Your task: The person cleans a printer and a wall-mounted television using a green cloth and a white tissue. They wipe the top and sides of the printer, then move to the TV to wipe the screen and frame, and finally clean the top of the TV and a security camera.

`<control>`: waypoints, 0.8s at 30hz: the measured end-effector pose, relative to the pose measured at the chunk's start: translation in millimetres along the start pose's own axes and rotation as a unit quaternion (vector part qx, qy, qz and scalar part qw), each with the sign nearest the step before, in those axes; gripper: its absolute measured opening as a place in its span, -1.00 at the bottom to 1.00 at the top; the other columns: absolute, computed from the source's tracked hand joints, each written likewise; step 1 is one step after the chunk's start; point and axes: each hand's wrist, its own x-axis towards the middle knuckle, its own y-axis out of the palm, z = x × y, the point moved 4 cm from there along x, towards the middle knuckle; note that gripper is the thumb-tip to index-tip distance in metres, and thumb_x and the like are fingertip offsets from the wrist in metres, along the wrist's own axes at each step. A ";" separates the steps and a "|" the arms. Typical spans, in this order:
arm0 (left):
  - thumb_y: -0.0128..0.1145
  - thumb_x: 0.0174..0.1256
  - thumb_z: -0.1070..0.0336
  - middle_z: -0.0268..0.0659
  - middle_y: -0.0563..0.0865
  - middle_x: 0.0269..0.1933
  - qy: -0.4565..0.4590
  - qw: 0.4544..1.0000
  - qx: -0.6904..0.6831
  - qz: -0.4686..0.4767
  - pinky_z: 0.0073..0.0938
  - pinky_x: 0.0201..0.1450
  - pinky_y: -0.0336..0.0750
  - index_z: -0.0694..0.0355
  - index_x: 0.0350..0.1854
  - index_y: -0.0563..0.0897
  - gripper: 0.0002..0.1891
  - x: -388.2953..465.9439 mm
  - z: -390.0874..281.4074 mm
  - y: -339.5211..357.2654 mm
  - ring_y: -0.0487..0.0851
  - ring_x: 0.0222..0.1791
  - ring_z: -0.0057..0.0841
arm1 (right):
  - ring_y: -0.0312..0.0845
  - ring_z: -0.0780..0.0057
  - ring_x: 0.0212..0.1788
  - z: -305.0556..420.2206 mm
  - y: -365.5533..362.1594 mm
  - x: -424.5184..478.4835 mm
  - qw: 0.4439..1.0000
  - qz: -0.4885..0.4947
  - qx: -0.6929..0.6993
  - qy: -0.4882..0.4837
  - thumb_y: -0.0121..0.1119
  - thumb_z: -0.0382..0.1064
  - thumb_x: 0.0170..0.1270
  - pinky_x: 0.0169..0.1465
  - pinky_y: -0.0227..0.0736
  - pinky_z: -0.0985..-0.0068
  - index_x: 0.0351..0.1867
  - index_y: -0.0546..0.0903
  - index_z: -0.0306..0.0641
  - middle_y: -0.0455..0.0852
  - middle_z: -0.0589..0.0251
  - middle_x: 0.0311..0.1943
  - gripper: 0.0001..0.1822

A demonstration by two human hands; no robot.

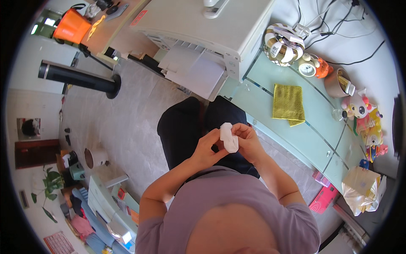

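Above my lap I hold a small piece of white cloth or tissue (229,139), bunched into an uneven, folded shape. My left hand (207,146) pinches its left side between thumb and fingers. On its other side, my right hand (249,141) grips the edge with thumb and curled fingers. Both hands are close together over my dark trousers (180,127). A folded olive-green cloth (288,103) lies on the glass-topped desk (263,98) to the right, apart from my hands. Whether the white piece is fabric or paper, I cannot tell.
A large printer (203,25) with paper in its tray stands ahead. Along the desk's far edge are an alarm clock (307,69), a beige pot (337,83), toy figures (358,108) and a shiny bag (361,187). A black tower fan (79,77) stands on the floor at left.
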 end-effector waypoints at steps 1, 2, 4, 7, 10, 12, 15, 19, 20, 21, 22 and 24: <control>0.28 0.09 0.53 -0.28 0.63 -0.16 -0.005 0.999 -0.026 -0.023 -0.60 -0.27 0.50 0.29 0.04 0.58 -0.59 -3.4 3.5 0.8 0.63 -0.31 -0.57 | 0.63 0.62 -0.24 -0.5 1.4 0.6 1.000 -0.003 -0.022 -0.011 0.21 -0.43 0.27 -0.17 0.53 0.63 -0.14 0.58 -0.27 0.70 0.33 -0.26 -0.84; 0.28 0.11 0.52 -0.28 0.61 -0.23 0.021 0.999 -0.006 -0.037 -0.62 -0.33 0.46 0.29 0.03 0.58 -0.61 -6.3 4.9 -0.3 0.60 -0.37 -0.59 | 0.62 0.63 -0.25 -0.5 3.1 -0.4 0.998 -0.011 -0.055 -0.014 0.22 -0.43 0.26 -0.18 0.52 0.65 -0.15 0.59 -0.27 0.70 0.34 -0.27 -0.85; 0.26 0.15 0.51 -0.29 0.57 -0.36 0.070 0.995 0.029 -0.064 -0.65 -0.45 0.39 0.30 0.01 0.58 -0.66 -8.6 4.5 0.8 0.53 -0.51 -0.61 | 0.60 0.66 -0.28 4.9 7.9 -6.6 0.992 -0.032 -0.123 -0.019 0.23 -0.44 0.24 -0.20 0.48 0.69 -0.18 0.61 -0.29 0.71 0.34 -0.28 -0.87; 0.22 0.19 0.52 -0.29 0.58 -0.40 0.077 0.991 0.042 -0.097 -0.64 -0.45 0.35 0.32 -0.04 0.61 -0.73 -13.1 1.1 -3.2 0.51 -0.51 -0.59 | 0.59 0.69 -0.30 20.1 0.7 -11.2 0.922 -0.047 -0.368 -0.109 0.24 -0.47 0.19 -0.22 0.45 0.69 -0.25 0.66 -0.28 0.72 0.34 -0.30 -0.89; 0.15 0.25 0.51 -0.29 0.61 -0.36 -0.001 0.985 0.006 -0.173 -0.63 -0.40 0.37 0.35 -0.06 0.62 -0.79 -41.0 22.8 -21.0 0.52 -0.47 -0.63 | 0.64 0.20 -0.10 84.7 -41.4 -22.3 0.635 -0.273 -0.634 -0.348 0.35 -0.46 0.03 0.02 0.48 0.37 -0.21 0.67 -0.28 0.72 0.08 -0.20 -0.75; 0.06 0.32 0.49 -0.34 0.61 -0.34 -0.024 0.976 -0.024 -0.214 -0.68 -0.39 0.37 0.36 0.00 0.58 -0.77 -61.1 33.6 -36.5 0.51 -0.46 -0.70 | 0.44 0.04 0.22 114.8 -99.8 -30.3 0.479 -0.351 -0.733 -0.331 0.29 -0.18 0.20 0.27 0.28 0.16 0.16 0.54 -0.18 0.58 -0.04 0.13 -0.53; -0.03 0.39 0.47 -0.34 0.62 -0.32 -0.064 0.954 -0.088 -0.278 -0.69 -0.41 0.36 0.39 0.11 0.51 -0.72 -98.6 45.2 -56.1 0.48 -0.49 -0.72 | 0.08 0.02 0.45 112.8 -126.7 -15.0 0.313 -0.493 -0.811 -0.042 0.02 0.11 0.37 0.42 -0.07 -0.02 0.46 0.19 -0.06 0.24 -0.06 0.40 -0.31; -0.03 0.45 0.39 -0.40 0.58 -0.43 -0.061 0.926 -0.047 -0.371 -0.71 -0.44 0.33 0.31 0.13 0.51 -0.72 -149.6 53.9 -94.5 0.46 -0.51 -0.74 | -0.11 0.08 0.52 82.9 -142.6 21.0 0.306 -0.372 -0.873 -0.080 -0.17 0.22 0.42 0.45 -0.24 -0.07 0.52 0.00 -0.01 0.05 -0.01 0.49 -0.25; -0.05 0.47 0.37 -0.42 0.54 -0.49 -0.086 0.915 -0.048 -0.392 -0.69 -0.47 0.33 0.28 0.14 0.51 -0.73 -155.3 57.5 -103.3 0.45 -0.53 -0.74 | -0.11 0.07 0.52 73.0 -125.4 24.0 0.307 -0.337 -0.886 -0.080 -0.18 0.21 0.42 0.45 -0.23 -0.06 0.51 0.01 -0.05 0.05 -0.02 0.48 -0.25; -0.06 0.47 0.37 -0.43 0.50 -0.51 -0.126 0.905 -0.054 -0.404 -0.68 -0.49 0.32 0.28 0.15 0.49 -0.72 -156.9 60.5 -112.0 0.43 -0.56 -0.73 | -0.12 0.05 0.52 60.2 -112.9 24.9 0.321 -0.316 -0.890 -0.066 -0.18 0.21 0.42 0.46 -0.22 -0.03 0.51 0.02 -0.09 0.04 -0.02 0.49 -0.25; -0.06 0.47 0.37 -0.44 0.47 -0.53 -0.110 0.898 -0.081 -0.419 -0.67 -0.51 0.30 0.26 0.18 0.46 -0.71 -155.7 61.6 -120.7 0.41 -0.57 -0.73 | -0.15 0.03 0.53 47.1 -105.8 28.1 0.319 -0.296 -0.893 -0.110 -0.16 0.22 0.41 0.47 -0.22 0.00 0.51 0.00 -0.11 0.01 -0.02 0.50 -0.23; -0.07 0.46 0.39 -0.44 0.47 -0.51 -0.104 0.885 -0.105 -0.441 -0.67 -0.51 0.29 0.23 0.21 0.43 -0.69 -152.9 70.0 -135.1 0.40 -0.56 -0.75 | -0.18 0.04 0.54 31.3 -89.5 41.6 0.331 -0.263 -0.897 -0.128 -0.14 0.25 0.38 0.48 -0.25 0.01 0.52 -0.03 -0.10 -0.06 -0.02 0.51 -0.18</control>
